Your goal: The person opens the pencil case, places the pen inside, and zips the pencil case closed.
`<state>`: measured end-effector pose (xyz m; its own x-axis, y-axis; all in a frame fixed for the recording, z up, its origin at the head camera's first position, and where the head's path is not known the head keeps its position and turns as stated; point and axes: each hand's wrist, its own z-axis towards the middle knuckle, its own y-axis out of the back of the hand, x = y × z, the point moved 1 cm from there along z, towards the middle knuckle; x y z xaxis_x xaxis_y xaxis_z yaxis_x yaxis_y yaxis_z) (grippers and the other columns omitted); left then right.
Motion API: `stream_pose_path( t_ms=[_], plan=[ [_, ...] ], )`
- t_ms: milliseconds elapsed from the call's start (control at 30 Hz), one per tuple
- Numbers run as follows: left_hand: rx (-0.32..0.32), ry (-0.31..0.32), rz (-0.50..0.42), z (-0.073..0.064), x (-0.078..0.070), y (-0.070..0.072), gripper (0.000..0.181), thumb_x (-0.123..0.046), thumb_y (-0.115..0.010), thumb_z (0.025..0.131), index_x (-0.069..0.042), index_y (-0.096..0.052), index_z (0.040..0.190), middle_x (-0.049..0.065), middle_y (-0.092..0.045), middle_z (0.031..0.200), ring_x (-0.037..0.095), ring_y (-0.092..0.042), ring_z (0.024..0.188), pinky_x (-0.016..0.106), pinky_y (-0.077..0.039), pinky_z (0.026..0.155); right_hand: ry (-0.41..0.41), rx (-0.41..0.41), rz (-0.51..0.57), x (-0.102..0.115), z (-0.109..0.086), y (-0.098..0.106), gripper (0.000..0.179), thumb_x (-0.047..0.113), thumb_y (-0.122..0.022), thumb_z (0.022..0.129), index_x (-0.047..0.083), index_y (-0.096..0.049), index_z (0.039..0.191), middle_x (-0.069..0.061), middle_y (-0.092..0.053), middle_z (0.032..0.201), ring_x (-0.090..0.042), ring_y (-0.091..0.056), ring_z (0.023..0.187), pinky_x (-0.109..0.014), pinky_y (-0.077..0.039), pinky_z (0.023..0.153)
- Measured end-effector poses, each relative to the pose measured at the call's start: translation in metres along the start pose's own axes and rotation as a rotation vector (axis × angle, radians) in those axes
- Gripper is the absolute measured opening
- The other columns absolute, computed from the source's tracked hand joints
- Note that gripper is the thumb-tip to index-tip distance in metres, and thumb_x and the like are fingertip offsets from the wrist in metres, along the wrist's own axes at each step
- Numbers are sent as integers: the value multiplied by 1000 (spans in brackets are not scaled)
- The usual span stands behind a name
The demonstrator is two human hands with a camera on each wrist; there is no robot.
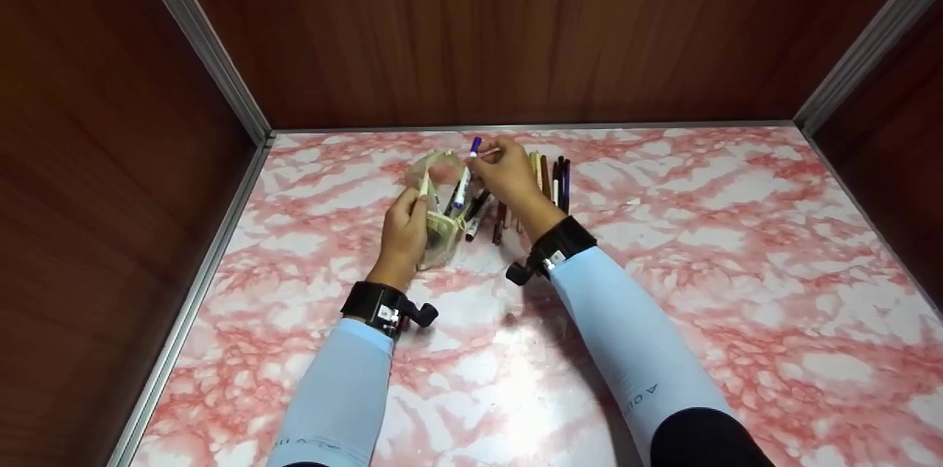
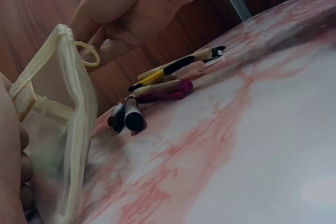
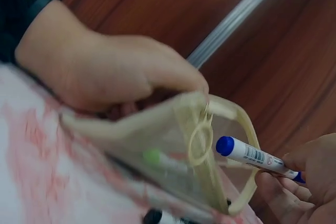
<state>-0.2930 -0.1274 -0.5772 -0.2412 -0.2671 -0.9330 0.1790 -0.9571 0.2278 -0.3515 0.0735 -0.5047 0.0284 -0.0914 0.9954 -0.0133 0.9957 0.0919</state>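
Note:
A pale yellow mesh zip pouch [image 3: 157,116] lies on the table with its mouth spread. My left hand [image 1: 404,225] grips the pouch's near-left side, fingers curled over its edge. Between the thumb and fingers of my right hand [image 1: 508,171] is a white marker [image 3: 252,153] with blue ends, held slanting at the pouch's opening. A green-tipped marker [image 3: 152,156] shows through the mesh inside. The marker's lower end is over the opening in the head view; whether it touches the pouch I cannot tell.
Right of the pouch lie several pens and markers, among them a black-capped marker [image 2: 134,115], a yellow and black pen [image 2: 161,73] and dark pens [image 1: 566,183]. A wooden panel [image 1: 516,32] closes off the back of the marbled table [image 1: 707,253].

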Motion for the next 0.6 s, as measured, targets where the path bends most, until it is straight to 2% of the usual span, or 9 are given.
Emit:
stream_pose_path(
  t_ms=[100, 167, 267, 400, 467, 533, 600],
  plan=[
    [1, -6, -17, 0, 1, 0, 24, -18, -57, 114, -7, -60, 93, -2, -48, 78, 16, -51, 76, 29, -43, 68, 21, -9, -20, 0, -1, -6, 17, -1, -75, 101, 0, -64, 114, -6, -71, 94, -30, -76, 84, -61, -68, 93],
    [12, -8, -31, 1, 0, 0, 24, -18, -57, 114, -5, -61, 94, -2, -49, 78, 17, -51, 76, 28, -43, 67, 28, 5, -81, -1, -3, -9, 15, -1, -76, 100, 3, -65, 109, -5, -70, 91, -29, -77, 82, -57, -70, 89],
    [33, -7, -53, 1, 0, 0, 24, -18, -55, 116, -3, -61, 97, -2, -51, 79, 16, -52, 76, 28, -45, 67, 52, 43, -230, -2, -7, -14, 12, 4, -80, 99, 7, -69, 100, -1, -71, 86, -24, -75, 77, -42, -70, 77],
    [49, -9, -85, 2, -1, -1, 26, -18, -54, 117, -1, -61, 100, -2, -53, 81, 16, -54, 77, 27, -46, 68, 109, 90, -387, -2, -13, -20, 15, 17, -83, 101, 5, -78, 96, -7, -78, 86, -18, -74, 73, -24, -60, 63],
    [38, -19, -79, 2, 0, 0, 25, -17, -54, 117, 0, -62, 100, -2, -52, 81, 16, -53, 77, 27, -45, 69, 126, 124, -412, -1, -16, -20, 20, 23, -83, 104, 3, -82, 100, -13, -83, 92, -21, -78, 75, -25, -61, 64],
    [31, -23, -67, 2, 0, 0, 25, -17, -55, 117, -1, -62, 100, -3, -52, 81, 16, -53, 77, 27, -45, 70, 129, 161, -397, 0, -17, -17, 23, 23, -79, 106, 1, -84, 107, -18, -85, 100, -27, -82, 80, -33, -67, 70],
    [25, -27, -54, 2, 1, 0, 24, -17, -55, 116, -2, -63, 100, -3, -52, 81, 16, -52, 78, 28, -45, 70, 107, 189, -336, -1, -18, -9, 23, 20, -76, 108, -1, -83, 114, -22, -84, 106, -34, -84, 88, -43, -70, 79]
  ],
)
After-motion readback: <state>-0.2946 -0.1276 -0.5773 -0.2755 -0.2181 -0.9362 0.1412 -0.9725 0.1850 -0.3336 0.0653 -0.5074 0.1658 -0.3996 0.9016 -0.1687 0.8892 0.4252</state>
